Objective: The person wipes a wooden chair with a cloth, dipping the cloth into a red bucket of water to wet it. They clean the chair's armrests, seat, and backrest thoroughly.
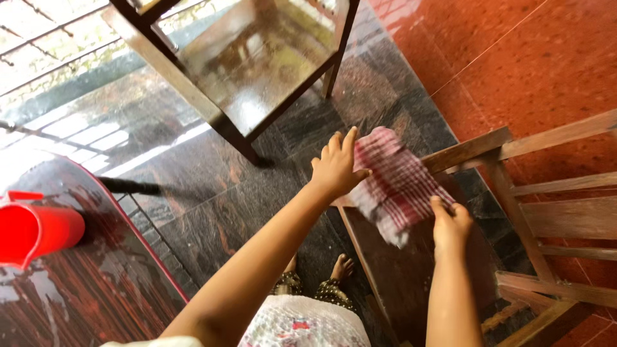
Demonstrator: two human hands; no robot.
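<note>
Left hand: the left hand (335, 168) is up at the far edge of the cloth, fingers stretched out together and the thumb hooked under the fabric, pinching that edge.
Right hand: the right hand (451, 225) sits at the near right corner of the cloth, fingers curled in, gripping the fabric there.
Cloth: a red-and-white checked cloth (397, 186) hangs stretched between both hands, just above the near chair's seat; a loose white corner droops toward the seat.
Near chair: a wooden chair (553, 218) on the right, its dark seat under the cloth, pale wooden rails and slats running off to the right.
Far chair: a second chair (257, 58) stands far and left of centre, its dark glossy seat catching the light, well apart from the hands.
Bucket: a red bucket (35, 231) at the left edge, resting on a dark wet-looking board with a red rim.
Floor: dark polished stone (212, 193) under the chairs, red tiles far right.
Feet: bare toes (342, 265) show near, between the two arms.
</note>
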